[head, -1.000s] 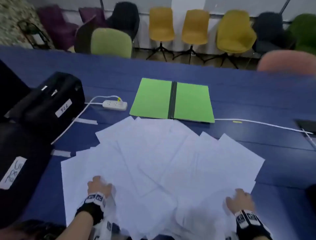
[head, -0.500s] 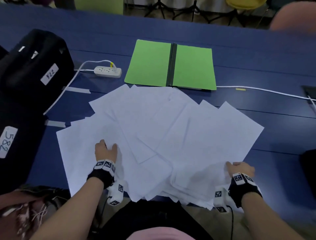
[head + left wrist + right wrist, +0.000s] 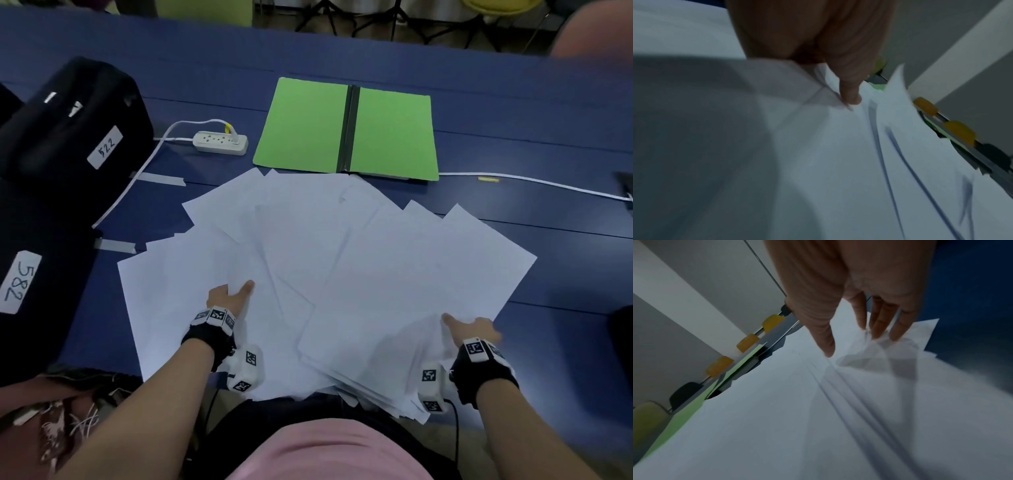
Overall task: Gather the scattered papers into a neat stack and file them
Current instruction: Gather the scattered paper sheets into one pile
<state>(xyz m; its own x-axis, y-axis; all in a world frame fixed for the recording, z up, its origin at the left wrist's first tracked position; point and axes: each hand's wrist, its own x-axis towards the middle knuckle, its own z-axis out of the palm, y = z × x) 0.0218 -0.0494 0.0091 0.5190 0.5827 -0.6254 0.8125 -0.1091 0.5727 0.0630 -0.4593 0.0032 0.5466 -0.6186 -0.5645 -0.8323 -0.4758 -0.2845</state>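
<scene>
Left hand (image 3: 227, 298) pinches and right hand (image 3: 476, 330) presses the spread papers (image 3: 359, 260).

On the blue counter (image 3: 513, 113) sat a white power strip (image 3: 220, 142), a black bag (image 3: 41, 144) labelled 522 to its left, and, nearer, another bag (image 3: 54, 325) labelled 582.

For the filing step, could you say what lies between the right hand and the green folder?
Only spread white papers, which reach the green folder; the head view shows it.
</scene>
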